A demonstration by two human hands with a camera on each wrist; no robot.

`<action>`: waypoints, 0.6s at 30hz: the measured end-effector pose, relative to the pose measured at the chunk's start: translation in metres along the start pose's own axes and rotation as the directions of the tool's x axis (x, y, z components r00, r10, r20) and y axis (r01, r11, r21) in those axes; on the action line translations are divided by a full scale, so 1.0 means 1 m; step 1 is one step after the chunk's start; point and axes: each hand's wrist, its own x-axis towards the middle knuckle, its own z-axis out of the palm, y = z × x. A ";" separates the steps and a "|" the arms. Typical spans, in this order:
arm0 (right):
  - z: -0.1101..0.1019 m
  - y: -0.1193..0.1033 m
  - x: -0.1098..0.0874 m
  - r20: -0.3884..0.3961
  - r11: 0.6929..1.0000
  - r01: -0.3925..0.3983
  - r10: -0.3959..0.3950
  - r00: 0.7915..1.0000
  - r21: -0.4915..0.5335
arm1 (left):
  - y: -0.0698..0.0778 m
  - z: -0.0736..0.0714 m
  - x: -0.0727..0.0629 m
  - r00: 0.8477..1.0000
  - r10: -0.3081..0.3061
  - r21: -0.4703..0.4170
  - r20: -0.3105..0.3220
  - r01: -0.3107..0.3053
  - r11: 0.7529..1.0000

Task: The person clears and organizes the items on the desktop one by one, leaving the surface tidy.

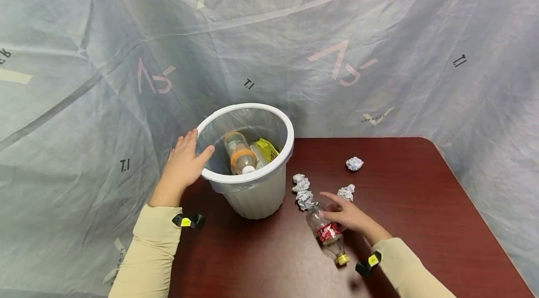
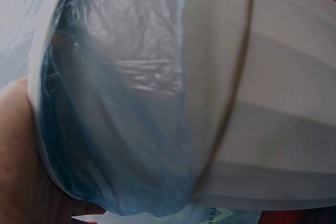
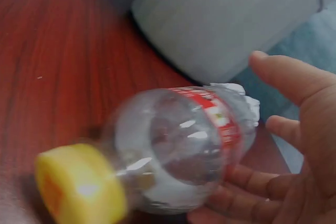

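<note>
My left hand rests at the left side of the white rim of a trash can, fingers fairly straight and thumb over the rim. The can's side and its clear liner fill the left wrist view. My right hand is at a clear plastic bottle lying on the table, its red label and yellow cap showing. The thumb stands away from the bottle, while other fingertips reach beside its lower side, seemingly touching it.
Inside the can lie a bottle with an orange label and a yellow wrapper. Crumpled paper balls lie by the bottle's base, with another ball farther back. The dark red table meets a grey sheet behind.
</note>
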 end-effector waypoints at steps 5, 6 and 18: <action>0.008 0.009 -0.004 0.016 0.991 0.061 -0.060 0.998 -0.119 | 0.000 0.000 0.001 1.000 -0.002 -0.006 -0.005 0.002 1.000; 0.010 0.010 -0.004 0.012 0.990 0.067 -0.066 0.998 -0.127 | 0.000 0.001 0.001 1.000 -0.002 -0.006 -0.007 0.002 1.000; 0.001 0.001 -0.002 -0.017 0.996 0.061 -0.062 0.998 -0.069 | -0.002 0.002 0.002 1.000 0.001 -0.005 -0.013 -0.001 1.000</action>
